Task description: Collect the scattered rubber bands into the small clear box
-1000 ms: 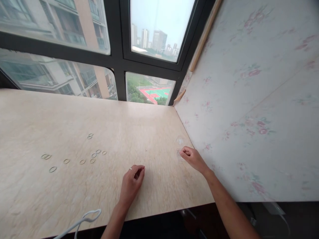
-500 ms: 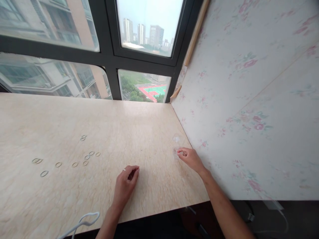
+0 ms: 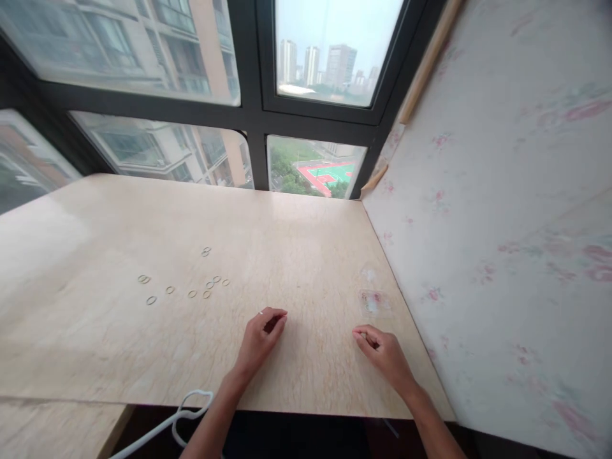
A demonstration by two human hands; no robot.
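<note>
My left hand [image 3: 261, 339] rests over the marble-patterned surface with thumb and fingertips pinched together; a thin ring sits on one finger. Whatever it may hold is too small to make out. My right hand [image 3: 386, 355] is likewise closed in a pinch, just in front of a clear plastic box [image 3: 376, 304] holding small reddish and pale items. Any object between its fingertips cannot be told. Behind the box lies a small transparent piece [image 3: 368, 274]. To the left of my hands, several thin rings [image 3: 170, 290] lie scattered, a few overlapping.
The marble-patterned surface [image 3: 296, 242] ends at dark-framed windows [image 3: 248, 121] behind and a floral-papered wall [image 3: 478, 255] on the right. A white cable [image 3: 157, 432] loops over the front edge beside my left forearm.
My right hand has drawn back from the clear box towards me, its fingers still pinched. The left hand keeps its pinch. The head view has swung left and shows more surface.
</note>
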